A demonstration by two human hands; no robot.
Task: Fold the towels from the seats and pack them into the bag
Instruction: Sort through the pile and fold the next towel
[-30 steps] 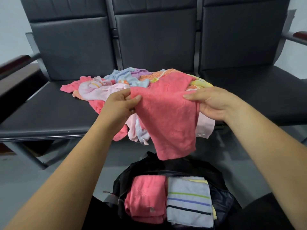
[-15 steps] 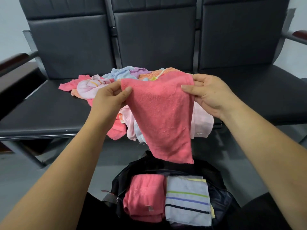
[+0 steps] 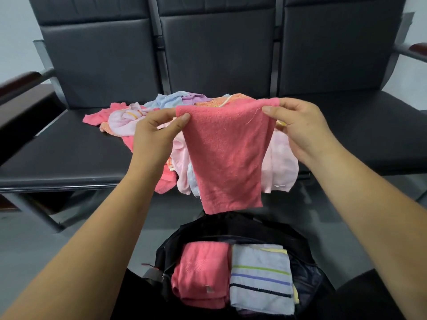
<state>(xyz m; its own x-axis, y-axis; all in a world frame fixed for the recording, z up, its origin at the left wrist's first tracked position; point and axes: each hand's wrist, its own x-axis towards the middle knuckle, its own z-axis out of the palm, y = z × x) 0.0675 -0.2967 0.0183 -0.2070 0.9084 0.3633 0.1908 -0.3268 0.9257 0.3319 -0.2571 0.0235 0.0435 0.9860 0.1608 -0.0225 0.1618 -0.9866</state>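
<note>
1. The pink towel (image 3: 227,155) hung with its long axis up and down. Its top edge ran level between the two hands and its lower edge pointed down at the black bag (image 3: 242,227).
2. It was coral-pink terry, fuzzy, and narrowed toward the bottom (a loose thread strayed near the right corner).
3. The left hand (image 3: 153,132) pinched the top left corner between thumb and fingers, and the right hand (image 3: 300,128) pinched the top right corner the same way.
4. The towel was held in the air in front of the pile of towels (image 3: 129,118) on the black seats (image 3: 69,153), just above the open bag.
5. In the bag lay a folded pink towel (image 3: 203,273) with a folded striped towel (image 3: 261,276) touching its right side.
</note>
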